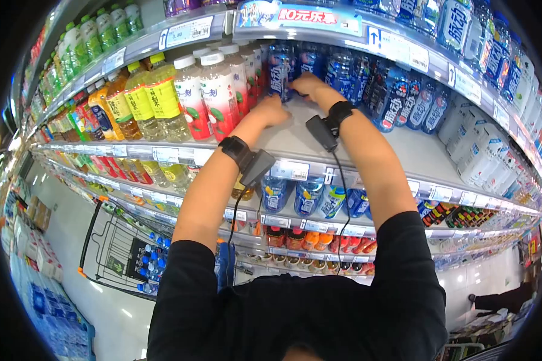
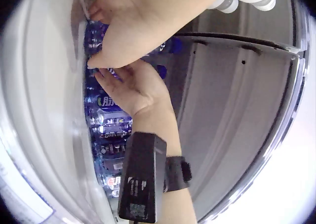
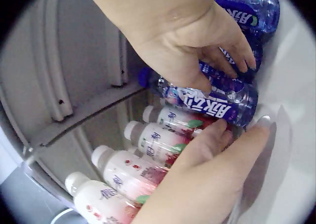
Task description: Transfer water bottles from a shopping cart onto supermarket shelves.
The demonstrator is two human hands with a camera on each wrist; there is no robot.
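Note:
A blue-labelled bottled drink (image 1: 280,72) stands on the shelf at the left end of a row of similar bottles. My right hand (image 1: 310,85) reaches in from the right; in the right wrist view its thumb and bent fingers are round that bottle's (image 3: 212,108) label. Low on the same bottle, my left hand (image 1: 272,111) holds it near the base, thumb and fingers on either side in the left wrist view. Part of the bottle is hidden behind the hands.
White-and-pink bottles (image 1: 214,90) stand close on the left. More blue bottles (image 1: 340,69) line the back and right. White cartons (image 1: 485,147) sit at the right end. The upper shelf edge (image 1: 391,48) runs above the hands. A shopping cart (image 1: 114,246) is at lower left.

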